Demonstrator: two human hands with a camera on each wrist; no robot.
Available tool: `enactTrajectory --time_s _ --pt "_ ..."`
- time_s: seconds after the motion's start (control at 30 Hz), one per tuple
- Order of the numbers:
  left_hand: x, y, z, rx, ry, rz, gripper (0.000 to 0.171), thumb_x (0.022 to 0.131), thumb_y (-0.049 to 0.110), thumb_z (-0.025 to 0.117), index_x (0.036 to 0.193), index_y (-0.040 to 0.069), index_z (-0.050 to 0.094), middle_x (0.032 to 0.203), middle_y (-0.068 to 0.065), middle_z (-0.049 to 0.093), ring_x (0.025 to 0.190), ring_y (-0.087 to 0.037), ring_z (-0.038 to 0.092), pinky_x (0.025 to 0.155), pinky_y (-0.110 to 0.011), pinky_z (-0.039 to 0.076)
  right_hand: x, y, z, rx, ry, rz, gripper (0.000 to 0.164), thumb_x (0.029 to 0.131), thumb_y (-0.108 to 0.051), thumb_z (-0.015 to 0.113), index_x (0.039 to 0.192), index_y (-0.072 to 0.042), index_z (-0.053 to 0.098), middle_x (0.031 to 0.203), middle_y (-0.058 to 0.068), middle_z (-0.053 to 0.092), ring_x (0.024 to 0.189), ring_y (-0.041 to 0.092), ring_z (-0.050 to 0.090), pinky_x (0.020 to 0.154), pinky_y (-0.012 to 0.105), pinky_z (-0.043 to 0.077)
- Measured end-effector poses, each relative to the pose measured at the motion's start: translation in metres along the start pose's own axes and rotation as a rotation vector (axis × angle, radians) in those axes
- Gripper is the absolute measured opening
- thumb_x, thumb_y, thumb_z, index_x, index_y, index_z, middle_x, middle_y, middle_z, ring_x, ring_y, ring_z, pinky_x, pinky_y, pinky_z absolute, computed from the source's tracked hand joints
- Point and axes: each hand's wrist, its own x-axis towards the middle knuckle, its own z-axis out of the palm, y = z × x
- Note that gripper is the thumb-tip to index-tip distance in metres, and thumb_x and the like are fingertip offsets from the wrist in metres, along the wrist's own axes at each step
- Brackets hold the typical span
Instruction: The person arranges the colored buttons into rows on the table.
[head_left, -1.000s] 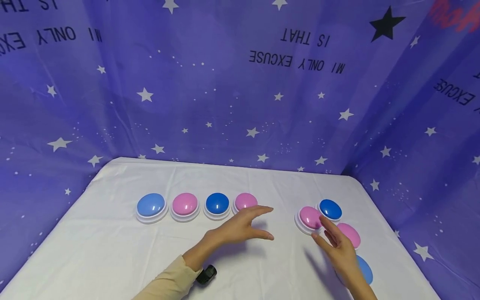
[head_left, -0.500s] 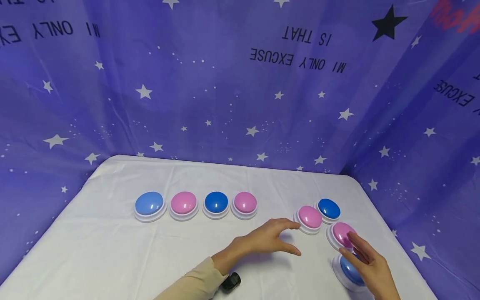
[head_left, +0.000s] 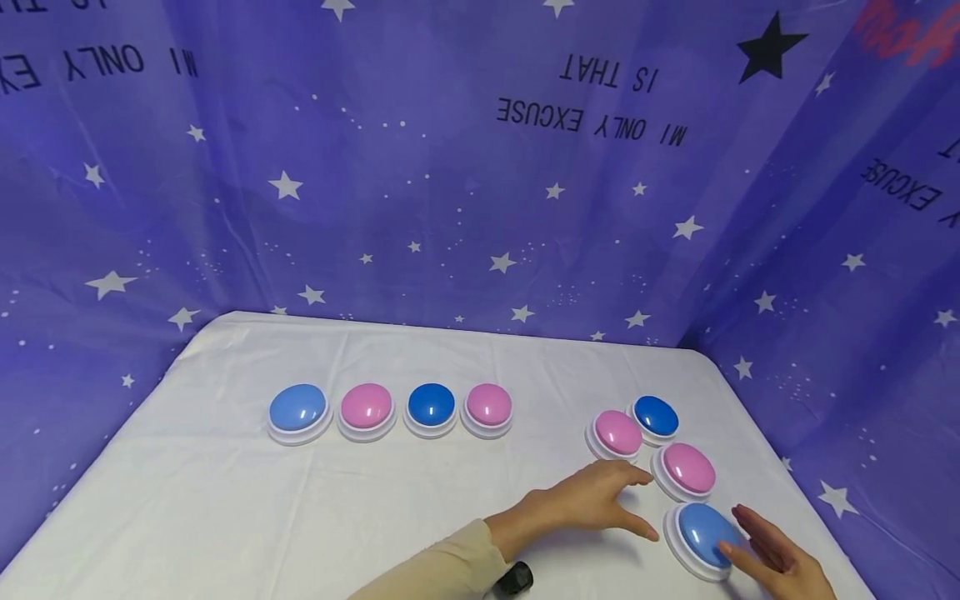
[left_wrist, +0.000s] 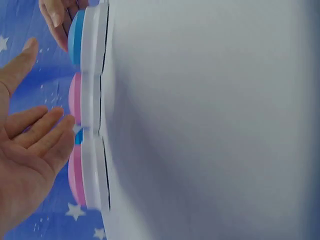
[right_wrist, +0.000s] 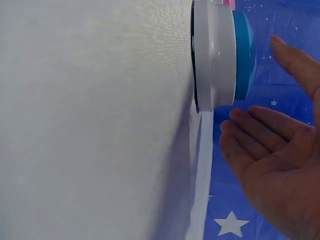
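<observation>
A light blue domed push button (head_left: 707,535) on a white base sits at the right front of the table. My right hand (head_left: 783,557) is beside its right side, thumb and fingers apart; in the right wrist view the hand (right_wrist: 280,150) shows a gap from the blue dome (right_wrist: 244,55). My left hand (head_left: 596,498) hovers left of that button, fingers extended, holding nothing. Near its fingertips are two pink push buttons, one (head_left: 688,468) to the right and one (head_left: 618,433) behind. A dark blue push button (head_left: 656,416) stands farther back.
A row on the left holds a light blue button (head_left: 297,408), a pink one (head_left: 366,407), a dark blue one (head_left: 431,406) and another pink one (head_left: 489,406). White cloth covers the table (head_left: 225,508). A purple starry curtain (head_left: 420,200) hangs behind and at the sides.
Both hands have moved right and toward the front, from around the near pink button to the light blue button. The buttons appear to stay where they were.
</observation>
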Motion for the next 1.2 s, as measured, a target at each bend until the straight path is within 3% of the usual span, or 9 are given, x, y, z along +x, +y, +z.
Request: enactTrajectory --time_s 0.13,0.37,0.53,0.77,0.87,0.97,1.0,1.1,1.2 --pt "0.011 0.010 0.012 0.044 -0.010 -0.033 0.067 0.081 0.046 0.080 0.135 0.011 0.061 0.129 0.009 0.062 0.117 0.003 0.053 0.096 -0.009 0.037 -0.001 0.010 0.002 0.055 -0.036 0.001 0.101 0.087 -0.043 0.075 0.155 0.005 0.017 0.156 0.026 0.023 0.141 0.038 0.023 0.088 0.010 0.042" --pt "0.021 0.018 0.027 0.088 -0.031 -0.128 0.068 0.080 0.048 0.080 0.136 0.015 0.060 0.130 0.011 0.060 0.119 0.001 0.052 0.098 -0.013 0.039 -0.002 0.012 0.009 0.029 -0.045 -0.033 0.102 0.085 -0.040 0.078 0.154 0.006 0.018 0.156 0.028 0.023 0.141 0.039 0.024 0.089 0.010 0.042" --pt "0.028 0.018 0.033 0.160 -0.010 -0.091 0.068 0.078 0.049 0.082 0.131 0.011 0.062 0.122 0.009 0.064 0.109 0.003 0.055 0.091 -0.009 0.040 -0.003 0.010 0.011 -0.001 -0.049 -0.059 0.102 0.085 -0.035 0.080 0.153 0.009 0.018 0.155 0.032 0.022 0.140 0.043 0.024 0.088 0.010 0.042" --pt "0.040 0.017 0.038 0.210 -0.017 -0.069 0.058 0.075 0.047 0.085 0.120 0.014 0.068 0.101 0.012 0.066 0.089 0.004 0.054 0.077 -0.007 0.041 -0.002 0.006 0.014 -0.044 -0.059 -0.058 0.105 0.081 -0.039 0.082 0.152 0.009 0.021 0.154 0.033 0.024 0.139 0.046 0.028 0.100 0.038 0.039" --pt "0.043 0.017 0.041 0.212 -0.026 -0.059 0.057 0.075 0.045 0.085 0.121 0.016 0.068 0.102 0.013 0.066 0.091 0.005 0.055 0.078 -0.006 0.040 -0.001 0.007 0.016 -0.046 -0.051 -0.065 0.105 0.080 -0.038 0.083 0.152 0.009 0.023 0.153 0.032 0.027 0.139 0.046 0.029 0.099 0.037 0.040" --pt "0.046 0.017 0.044 0.191 -0.057 -0.058 0.058 0.078 0.044 0.084 0.127 0.018 0.065 0.111 0.015 0.065 0.100 0.007 0.054 0.085 -0.006 0.038 -0.001 0.009 0.016 -0.052 -0.039 -0.085 0.102 0.080 -0.036 0.083 0.151 0.009 0.026 0.152 0.031 0.030 0.138 0.044 0.033 0.097 0.028 0.044" --pt "0.047 0.017 0.045 0.187 -0.067 -0.058 0.058 0.079 0.044 0.083 0.128 0.018 0.065 0.112 0.016 0.065 0.101 0.007 0.053 0.086 -0.006 0.038 -0.001 0.009 0.016 -0.057 -0.037 -0.093 0.101 0.080 -0.036 0.083 0.151 0.009 0.027 0.152 0.031 0.031 0.137 0.042 0.036 0.096 0.026 0.044" --pt "0.050 0.020 0.048 0.169 -0.095 -0.059 0.050 0.082 0.043 0.081 0.125 0.020 0.065 0.108 0.019 0.064 0.096 0.010 0.052 0.084 -0.005 0.037 -0.001 0.012 0.016 -0.059 -0.022 -0.103 0.100 0.079 -0.038 0.083 0.151 0.007 0.030 0.152 0.029 0.034 0.129 0.016 0.047 0.089 0.013 0.043" --pt "0.054 0.022 0.050 0.186 -0.091 -0.049 0.044 0.083 0.043 0.080 0.118 0.020 0.067 0.103 0.019 0.063 0.089 0.010 0.051 0.080 -0.004 0.037 -0.002 0.015 0.014 -0.033 0.001 -0.137 0.097 0.079 -0.034 0.084 0.149 0.008 0.033 0.150 0.029 0.036 0.113 -0.009 0.044 0.085 0.008 0.042"
